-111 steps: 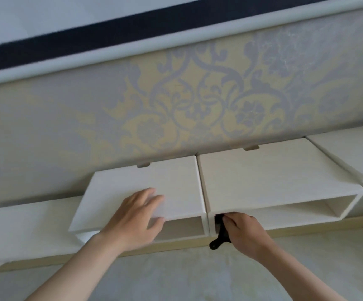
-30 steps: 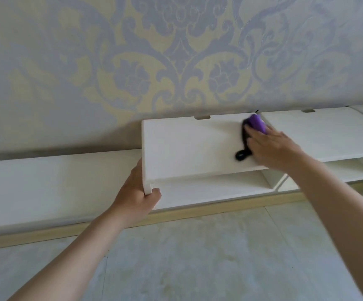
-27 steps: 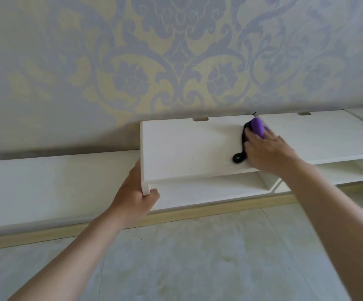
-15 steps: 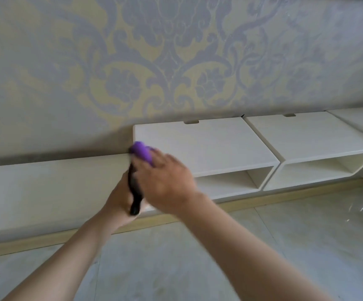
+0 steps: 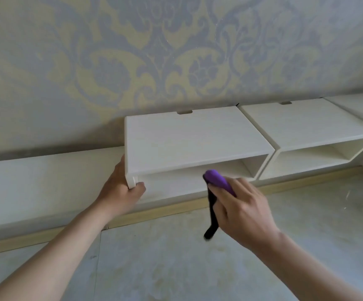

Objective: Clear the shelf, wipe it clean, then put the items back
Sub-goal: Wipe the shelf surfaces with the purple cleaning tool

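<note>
While the left hand (image 5: 122, 187) grips the front left corner of the white shelf (image 5: 189, 135), its thumb curls round the front edge of the side panel and its palm lies against the outer face. The right hand (image 5: 243, 207) is clenched round a purple-headed wiper (image 5: 216, 178) just in front of the shelf's opening, towards the right. The purple end points at the opening, and a black strip hangs down below it. Whether the purple end touches the shelf's inner floor cannot be told. A second box (image 5: 306, 124) stands just right of the shelf. A low white ledge (image 5: 46, 179) runs off to the shelf's left, and patterned wallpaper (image 5: 154, 51) rises behind it.
</note>
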